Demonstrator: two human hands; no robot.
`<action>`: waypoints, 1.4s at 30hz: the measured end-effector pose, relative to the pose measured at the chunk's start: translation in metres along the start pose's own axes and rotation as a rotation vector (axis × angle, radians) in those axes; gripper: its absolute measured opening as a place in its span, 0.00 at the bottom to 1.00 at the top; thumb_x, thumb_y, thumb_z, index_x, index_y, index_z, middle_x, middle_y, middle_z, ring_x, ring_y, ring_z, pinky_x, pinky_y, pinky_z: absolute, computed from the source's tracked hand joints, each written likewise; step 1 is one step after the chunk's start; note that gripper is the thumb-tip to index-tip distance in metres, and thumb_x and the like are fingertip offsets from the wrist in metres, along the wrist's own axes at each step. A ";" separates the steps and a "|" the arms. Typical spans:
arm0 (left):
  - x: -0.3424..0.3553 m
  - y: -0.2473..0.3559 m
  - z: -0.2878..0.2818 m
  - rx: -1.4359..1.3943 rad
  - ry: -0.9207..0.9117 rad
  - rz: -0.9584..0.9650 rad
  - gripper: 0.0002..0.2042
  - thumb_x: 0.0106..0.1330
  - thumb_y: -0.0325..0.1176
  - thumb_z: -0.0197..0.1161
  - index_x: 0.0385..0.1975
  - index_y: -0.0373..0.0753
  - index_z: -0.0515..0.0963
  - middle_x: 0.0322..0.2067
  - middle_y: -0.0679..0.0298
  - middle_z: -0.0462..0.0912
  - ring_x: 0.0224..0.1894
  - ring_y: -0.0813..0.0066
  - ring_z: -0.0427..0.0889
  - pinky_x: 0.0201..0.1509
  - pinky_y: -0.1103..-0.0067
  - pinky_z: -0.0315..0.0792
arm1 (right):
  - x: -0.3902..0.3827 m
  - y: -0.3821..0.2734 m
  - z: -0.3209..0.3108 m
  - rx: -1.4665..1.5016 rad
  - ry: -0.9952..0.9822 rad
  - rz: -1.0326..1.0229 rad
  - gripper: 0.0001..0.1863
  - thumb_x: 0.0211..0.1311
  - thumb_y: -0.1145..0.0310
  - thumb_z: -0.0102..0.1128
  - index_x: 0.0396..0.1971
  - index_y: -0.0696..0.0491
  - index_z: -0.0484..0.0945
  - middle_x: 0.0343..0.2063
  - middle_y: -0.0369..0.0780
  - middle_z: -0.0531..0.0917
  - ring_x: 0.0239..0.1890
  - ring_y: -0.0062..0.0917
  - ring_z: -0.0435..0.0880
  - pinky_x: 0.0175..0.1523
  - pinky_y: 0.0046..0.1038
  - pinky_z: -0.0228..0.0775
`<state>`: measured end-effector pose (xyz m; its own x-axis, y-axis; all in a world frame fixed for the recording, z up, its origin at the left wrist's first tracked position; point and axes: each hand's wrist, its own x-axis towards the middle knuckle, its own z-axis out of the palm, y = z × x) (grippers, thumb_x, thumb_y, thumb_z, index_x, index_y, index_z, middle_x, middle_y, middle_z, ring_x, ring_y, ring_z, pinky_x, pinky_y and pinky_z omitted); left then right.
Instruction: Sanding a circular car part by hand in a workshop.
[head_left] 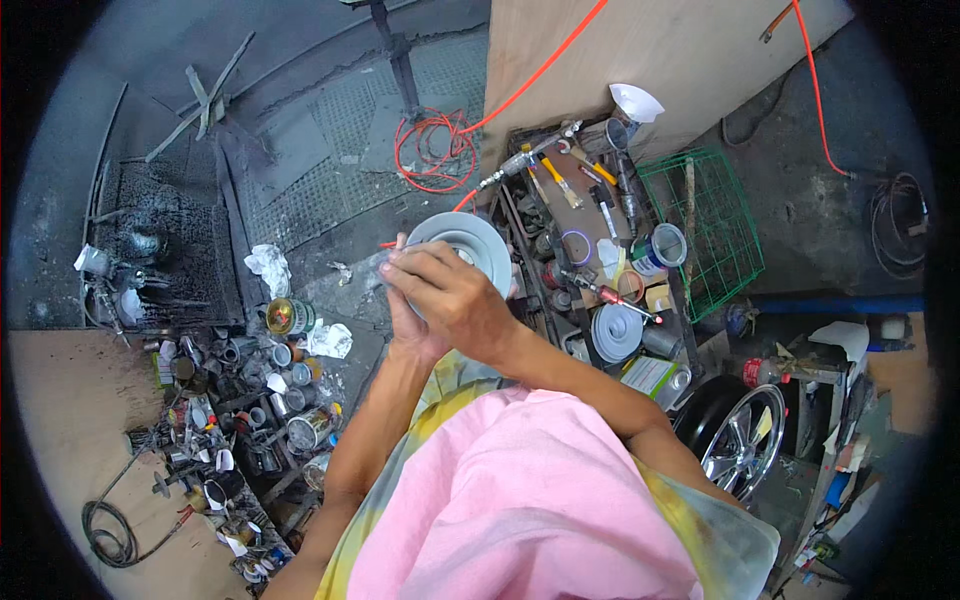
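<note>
Both my hands meet at a grey round part [478, 236] with stepped, concentric rings, held up in front of my body. My left hand [408, 322] is closed at its near left side, partly covered by the other hand. My right hand [462, 305] lies across it with the fingers bent and pressed together over the part's near left rim. Whatever is under the right fingers is hidden. A similar light grey ringed part [616, 332] lies on the cluttered bench [572, 212] to the right.
The bench carries brushes, an air tool [612, 294] and a paint can [660, 248]. A green wire rack [712, 225] and a chrome wheel [742, 440] stand at right. An orange hose [436, 150] coils on the floor. Several used cans [310, 428] crowd the left, near crumpled paper [268, 270].
</note>
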<state>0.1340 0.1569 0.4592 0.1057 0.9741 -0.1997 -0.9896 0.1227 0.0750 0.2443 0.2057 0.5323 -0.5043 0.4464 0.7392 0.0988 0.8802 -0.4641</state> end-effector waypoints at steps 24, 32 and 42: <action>0.018 0.002 0.042 0.314 0.212 0.144 0.38 0.71 0.68 0.60 0.68 0.43 0.77 0.63 0.62 0.83 0.61 0.55 0.83 0.67 0.60 0.79 | -0.022 0.053 -0.025 -0.366 -0.111 0.283 0.20 0.61 0.79 0.63 0.55 0.60 0.83 0.43 0.46 0.83 0.48 0.43 0.82 0.53 0.41 0.80; 0.011 0.000 0.023 0.302 0.178 0.050 0.38 0.71 0.69 0.59 0.69 0.44 0.77 0.63 0.62 0.84 0.62 0.54 0.84 0.67 0.61 0.79 | -0.046 0.032 -0.044 -0.318 -0.173 0.361 0.17 0.61 0.79 0.62 0.51 0.60 0.82 0.40 0.47 0.80 0.46 0.45 0.81 0.50 0.42 0.78; 0.009 0.012 0.032 0.205 0.160 0.112 0.34 0.72 0.68 0.58 0.58 0.42 0.83 0.57 0.58 0.86 0.57 0.54 0.84 0.65 0.56 0.80 | -0.051 -0.008 -0.029 -0.042 -0.278 0.158 0.19 0.58 0.79 0.64 0.51 0.58 0.85 0.40 0.45 0.82 0.48 0.45 0.84 0.56 0.42 0.79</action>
<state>0.1266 0.1736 0.4896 -0.0361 0.9433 -0.3300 -0.9522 0.0677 0.2978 0.2936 0.1804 0.5124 -0.6945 0.5220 0.4952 0.2268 0.8120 -0.5379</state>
